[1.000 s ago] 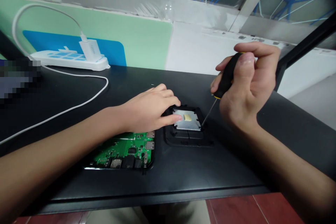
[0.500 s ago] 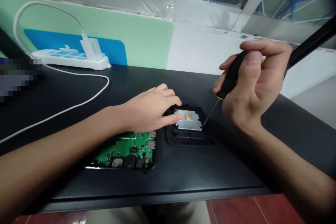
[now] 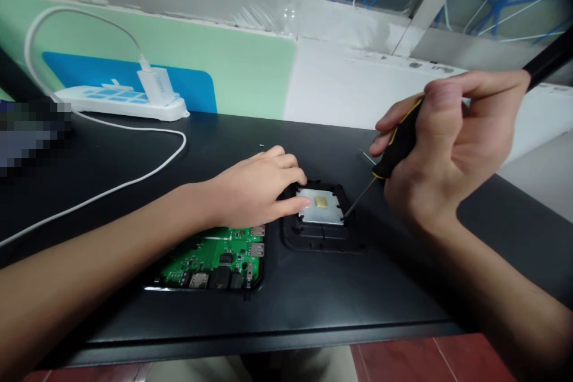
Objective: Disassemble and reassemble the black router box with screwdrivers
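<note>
My right hand (image 3: 461, 137) is wrapped around the black-and-yellow handle of a screwdriver (image 3: 401, 140). The screwdriver leans, its thin shaft pointing down and left to the lower right corner of a silver metal plate (image 3: 326, 215). This plate, with a small yellowish pad (image 3: 320, 202) at its centre, sits in a black plastic cover (image 3: 322, 245) lying on the table. From the left, my left hand (image 3: 268, 186) rests on the cover, fingers apart, thumb flat on the plate. Partly under my left wrist lies a green circuit board (image 3: 203, 256) in a black case.
A white power strip (image 3: 123, 104) with a plugged-in charger (image 3: 156, 85) stands by the wall. Its white cable (image 3: 147, 127) curves across the black table (image 3: 313, 304) on the left. A thin silver rod (image 3: 367, 157) shows behind my right hand.
My right hand has shifted slightly right, and its grip on the screwdriver handle has rolled. The tip stays at the plate's corner. My left hand keeps its place on the cover.
</note>
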A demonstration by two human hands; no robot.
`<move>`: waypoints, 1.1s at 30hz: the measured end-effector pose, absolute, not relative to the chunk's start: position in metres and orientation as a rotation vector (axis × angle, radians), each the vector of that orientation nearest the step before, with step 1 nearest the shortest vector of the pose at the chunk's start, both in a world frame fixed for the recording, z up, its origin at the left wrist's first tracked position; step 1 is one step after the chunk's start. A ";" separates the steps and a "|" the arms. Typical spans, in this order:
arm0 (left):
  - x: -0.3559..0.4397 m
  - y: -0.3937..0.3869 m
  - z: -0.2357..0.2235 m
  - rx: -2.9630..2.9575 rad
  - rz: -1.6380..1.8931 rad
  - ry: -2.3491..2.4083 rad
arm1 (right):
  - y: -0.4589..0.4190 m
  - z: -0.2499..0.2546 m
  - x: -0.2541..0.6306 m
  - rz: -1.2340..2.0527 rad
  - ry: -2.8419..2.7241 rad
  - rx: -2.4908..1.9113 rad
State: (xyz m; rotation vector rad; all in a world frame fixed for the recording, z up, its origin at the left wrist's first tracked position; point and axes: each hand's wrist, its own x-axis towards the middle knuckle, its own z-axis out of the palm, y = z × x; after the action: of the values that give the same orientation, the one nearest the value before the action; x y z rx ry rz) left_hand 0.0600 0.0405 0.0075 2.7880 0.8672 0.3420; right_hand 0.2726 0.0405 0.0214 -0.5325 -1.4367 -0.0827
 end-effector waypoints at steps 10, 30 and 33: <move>0.060 0.040 0.008 2.790 0.340 0.870 | 0.032 0.024 0.261 0.037 -1.302 -0.437; 0.062 0.041 0.005 2.780 0.340 0.895 | 0.024 0.024 0.261 -0.052 -1.431 -0.485; 0.062 0.041 0.005 2.794 0.344 0.885 | 0.021 0.024 0.251 0.024 -1.361 -0.414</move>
State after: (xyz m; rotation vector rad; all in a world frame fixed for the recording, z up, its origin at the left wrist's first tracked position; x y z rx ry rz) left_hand 0.0617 0.0409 0.0052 2.7937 0.8854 0.3444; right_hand 0.2513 0.0213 0.0240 -0.4141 -1.3606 0.0240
